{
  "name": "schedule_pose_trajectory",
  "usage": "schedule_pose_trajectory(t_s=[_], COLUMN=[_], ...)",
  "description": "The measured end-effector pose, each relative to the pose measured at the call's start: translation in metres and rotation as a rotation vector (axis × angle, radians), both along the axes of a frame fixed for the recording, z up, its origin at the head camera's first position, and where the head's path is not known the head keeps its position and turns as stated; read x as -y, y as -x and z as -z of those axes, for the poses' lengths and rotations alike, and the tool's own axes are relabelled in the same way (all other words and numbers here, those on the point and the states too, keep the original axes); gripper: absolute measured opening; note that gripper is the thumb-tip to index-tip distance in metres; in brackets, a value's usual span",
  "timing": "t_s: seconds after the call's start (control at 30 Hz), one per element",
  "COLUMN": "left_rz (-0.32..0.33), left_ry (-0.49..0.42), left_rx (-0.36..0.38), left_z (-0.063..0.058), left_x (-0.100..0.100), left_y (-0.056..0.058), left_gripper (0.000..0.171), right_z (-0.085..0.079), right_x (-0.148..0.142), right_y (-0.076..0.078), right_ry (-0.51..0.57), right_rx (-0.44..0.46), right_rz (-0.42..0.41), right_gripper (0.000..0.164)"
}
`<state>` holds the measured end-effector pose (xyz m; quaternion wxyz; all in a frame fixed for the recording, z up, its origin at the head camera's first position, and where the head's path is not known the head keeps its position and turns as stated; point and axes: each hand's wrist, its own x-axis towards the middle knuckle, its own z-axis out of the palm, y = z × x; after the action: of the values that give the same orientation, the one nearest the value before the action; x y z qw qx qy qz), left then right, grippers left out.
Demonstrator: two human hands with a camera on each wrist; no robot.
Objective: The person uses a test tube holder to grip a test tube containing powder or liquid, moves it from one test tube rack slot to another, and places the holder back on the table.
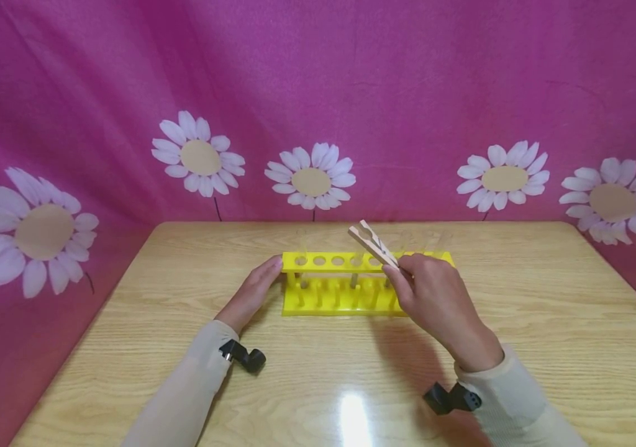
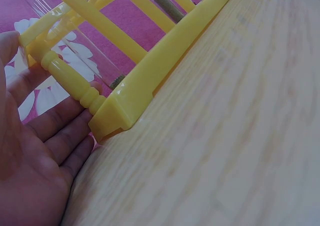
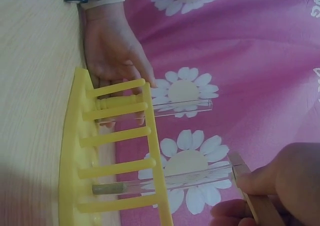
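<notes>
A yellow test tube rack (image 1: 328, 267) stands on the table with several clear test tubes in it. My left hand (image 1: 253, 290) holds the rack's left end, the thumb at the top bar and the fingers behind the end post (image 2: 70, 78). A wooden test tube holder (image 1: 374, 244) is gripped in my right hand (image 1: 441, 301) above the rack. Its tips are close to the upper part of one test tube (image 3: 200, 176), whose bottom contains something greenish-brown. Whether the holder touches that tube I cannot tell. My right hand hides the rack's right part.
The wood-grain table (image 1: 295, 385) extends around the rack, with a bright light reflection near its front. Behind it hangs a pink cloth (image 1: 396, 112) printed with white flowers. Small black cameras (image 1: 452, 398) are strapped at both wrists.
</notes>
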<state>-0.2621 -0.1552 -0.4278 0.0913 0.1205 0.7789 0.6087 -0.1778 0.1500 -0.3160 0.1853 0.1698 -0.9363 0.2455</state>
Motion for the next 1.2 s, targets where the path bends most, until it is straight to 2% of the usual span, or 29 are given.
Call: schedule_pose_trajectory(t_s=[0.47,0.6,0.7,0.8,1.03,1.2], left_rz=[-0.008,-0.005,-0.003,0.001,0.014,0.018], left_ry=[-0.004,0.003,0.010,0.017,0.038,0.035], left_rx=[0.008,0.013,0.023,0.037,0.050,0.047], left_z=[0.001,0.000,-0.001,-0.003,-0.028,-0.031], left_x=[0.000,0.000,0.000,0.000,-0.005,-0.005], left_y=[0.000,0.000,0.000,0.000,-0.016,-0.019], left_gripper=[0.071,0.072,0.069,0.064,0.057,0.058], right_z=[0.009,0.012,0.014,0.014,0.018,0.020], right_x=[0.003,0.003,0.002,0.002,0.004,0.004], right_y=[0.004,0.006,0.007,0.008,0.010,0.011], right_ry=[-0.070,-0.099,-0.113,-0.122,-0.134,-0.130], right_rx=[0.081,0.070,0.054,0.081,0.160,0.161], right_rz=[0.026,0.018,0.008,0.008,0.030,0.031], right_gripper=[0.022,0.026,0.029,0.029,0.026,0.024])
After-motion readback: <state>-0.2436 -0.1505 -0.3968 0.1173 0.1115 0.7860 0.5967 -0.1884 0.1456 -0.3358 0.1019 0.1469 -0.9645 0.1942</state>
